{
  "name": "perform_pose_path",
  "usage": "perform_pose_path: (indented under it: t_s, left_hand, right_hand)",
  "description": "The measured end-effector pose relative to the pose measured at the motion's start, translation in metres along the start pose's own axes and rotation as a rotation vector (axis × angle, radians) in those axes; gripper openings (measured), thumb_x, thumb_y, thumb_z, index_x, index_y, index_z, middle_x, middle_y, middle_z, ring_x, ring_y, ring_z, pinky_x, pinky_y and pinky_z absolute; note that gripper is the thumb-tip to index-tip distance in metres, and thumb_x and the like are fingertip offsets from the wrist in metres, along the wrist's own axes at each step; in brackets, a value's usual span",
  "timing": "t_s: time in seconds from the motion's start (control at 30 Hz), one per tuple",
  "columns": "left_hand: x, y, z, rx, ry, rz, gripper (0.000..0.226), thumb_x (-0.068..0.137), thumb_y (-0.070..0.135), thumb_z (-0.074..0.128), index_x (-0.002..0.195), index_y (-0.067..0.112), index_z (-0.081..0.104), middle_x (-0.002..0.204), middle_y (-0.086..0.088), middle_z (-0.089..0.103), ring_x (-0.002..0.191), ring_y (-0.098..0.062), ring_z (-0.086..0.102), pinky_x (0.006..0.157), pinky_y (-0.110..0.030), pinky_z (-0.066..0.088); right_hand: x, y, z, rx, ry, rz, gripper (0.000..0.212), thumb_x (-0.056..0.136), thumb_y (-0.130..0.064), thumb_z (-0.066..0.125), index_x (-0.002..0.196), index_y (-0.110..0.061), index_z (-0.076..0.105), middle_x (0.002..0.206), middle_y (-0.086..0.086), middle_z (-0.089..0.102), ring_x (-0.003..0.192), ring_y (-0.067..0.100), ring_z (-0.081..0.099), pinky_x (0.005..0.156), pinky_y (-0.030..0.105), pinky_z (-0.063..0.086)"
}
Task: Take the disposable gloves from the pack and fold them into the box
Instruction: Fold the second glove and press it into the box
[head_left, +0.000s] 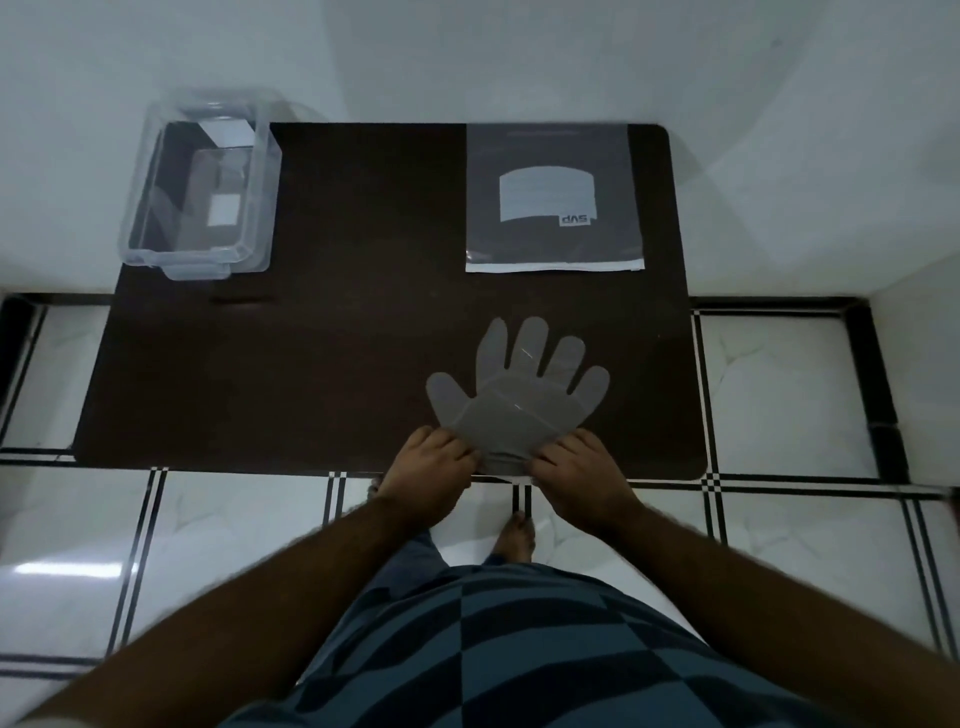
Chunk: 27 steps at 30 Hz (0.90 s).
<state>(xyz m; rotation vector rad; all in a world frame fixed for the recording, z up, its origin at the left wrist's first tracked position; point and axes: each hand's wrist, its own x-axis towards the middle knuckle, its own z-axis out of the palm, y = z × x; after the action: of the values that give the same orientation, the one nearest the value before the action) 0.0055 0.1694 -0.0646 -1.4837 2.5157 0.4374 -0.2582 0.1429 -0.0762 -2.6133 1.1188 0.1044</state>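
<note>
A translucent disposable glove (519, 384) lies flat near the front edge of the dark table (337, 338), fingers pointing away from me. Its cuff end is folded up over the palm. My left hand (431, 467) pinches the glove's near left edge, and my right hand (576, 467) pinches its near right edge. The glove pack (553, 197), a flat clear bag with a grey label, rests at the far right of the table. A clear plastic box (202, 192) stands open at the far left corner, partly over the table's edge.
The table stands against a white wall. Below it is a white tiled floor (805, 395) with black stripe lines. My foot (517, 538) shows under the table's front edge, and my patterned shirt fills the bottom of the view.
</note>
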Motion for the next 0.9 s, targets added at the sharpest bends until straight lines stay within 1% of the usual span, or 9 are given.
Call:
perform_pose_path:
  t_s: [0.1,0.2,0.33,0.4,0.47,0.63,0.77,0.83,0.9]
  left_hand:
    - [-0.009,0.003,0.009,-0.010,0.122,0.048,0.024,0.080,0.023,0.086,0.103,0.026,0.080,0.102,0.004,0.078,0.097,-0.023,0.072,0.092,-0.045,0.055]
    - [-0.013,0.002,0.000,-0.153,0.319,0.011,0.014,0.085,0.019,0.082,0.098,0.023,0.078,0.101,0.002,0.075,0.095,-0.023,0.069,0.085,-0.042,0.055]
    - [-0.016,-0.013,-0.050,-0.668,0.484,-0.194,0.008,0.100,0.026,0.064,0.105,0.026,0.070,0.121,0.005,0.072,0.116,-0.013,0.065,0.096,-0.034,0.053]
    - [-0.016,-0.027,-0.093,-0.980,0.554,-0.292,0.012,0.102,0.016,0.069,0.105,0.028,0.068,0.111,0.006,0.075,0.105,-0.008,0.071,0.085,-0.029,0.059]
    - [-0.013,-0.050,-0.138,-1.104,0.676,-0.318,0.021,0.099,0.002,0.071,0.102,0.023,0.068,0.098,0.000,0.076,0.091,-0.008,0.074,0.077,-0.026,0.058]
    - [-0.010,-0.127,-0.240,-1.124,0.811,-0.308,0.010,0.100,0.004,0.070,0.108,0.010,0.072,0.098,-0.005,0.078,0.092,-0.013,0.075,0.083,-0.026,0.059]
    - [-0.020,-0.185,-0.291,-1.042,0.827,-0.351,0.010,0.098,0.003,0.073,0.100,0.012,0.077,0.087,-0.011,0.077,0.083,-0.016,0.073,0.082,-0.027,0.059]
    - [-0.029,-0.216,-0.307,-0.942,0.822,-0.387,0.007,0.096,0.004,0.074,0.096,0.010,0.079,0.086,-0.014,0.079,0.081,-0.022,0.075,0.085,-0.030,0.061]
    - [-0.038,-0.251,-0.318,-0.854,0.805,-0.404,0.005,0.094,0.009,0.077,0.095,0.012,0.081,0.083,-0.008,0.081,0.080,-0.022,0.077,0.085,-0.033,0.062]
  right_hand:
    - [-0.002,-0.002,-0.003,0.060,0.088,-0.006,0.013,0.096,-0.030,0.064,0.098,-0.025,0.075,0.098,-0.001,0.074,0.096,0.022,0.069,0.096,0.045,0.054]
    - [0.008,-0.005,-0.026,0.352,0.152,0.088,0.022,0.099,-0.033,0.053,0.100,-0.022,0.072,0.099,-0.002,0.071,0.095,0.017,0.065,0.090,0.039,0.053]
    - [0.041,-0.006,-0.087,0.709,0.302,0.156,0.006,0.098,-0.020,0.069,0.103,-0.016,0.071,0.098,-0.007,0.072,0.093,0.008,0.070,0.083,0.030,0.059]
    - [0.068,-0.010,-0.131,0.816,0.336,0.210,0.006,0.097,-0.016,0.073,0.103,-0.018,0.071,0.096,-0.010,0.072,0.092,0.007,0.070,0.080,0.026,0.059]
    - [0.097,-0.015,-0.178,0.925,0.377,0.228,0.007,0.097,-0.012,0.073,0.102,-0.015,0.071,0.094,-0.005,0.073,0.088,0.012,0.071,0.078,0.026,0.058]
    - [0.177,-0.029,-0.277,1.116,0.383,0.167,0.010,0.099,-0.005,0.071,0.109,-0.008,0.068,0.094,0.008,0.078,0.080,0.012,0.077,0.071,0.024,0.061]
    - [0.240,-0.050,-0.324,1.047,0.384,0.119,0.012,0.093,-0.010,0.079,0.105,-0.013,0.078,0.094,0.007,0.081,0.089,0.023,0.079,0.083,0.037,0.064]
    - [0.272,-0.067,-0.339,0.984,0.397,0.094,0.010,0.092,-0.009,0.079,0.101,-0.012,0.081,0.095,0.004,0.082,0.090,0.018,0.079,0.081,0.030,0.064]
    - [0.305,-0.086,-0.351,0.972,0.373,0.081,0.008,0.093,-0.005,0.076,0.099,-0.009,0.080,0.092,0.006,0.082,0.078,0.011,0.078,0.069,0.023,0.059]
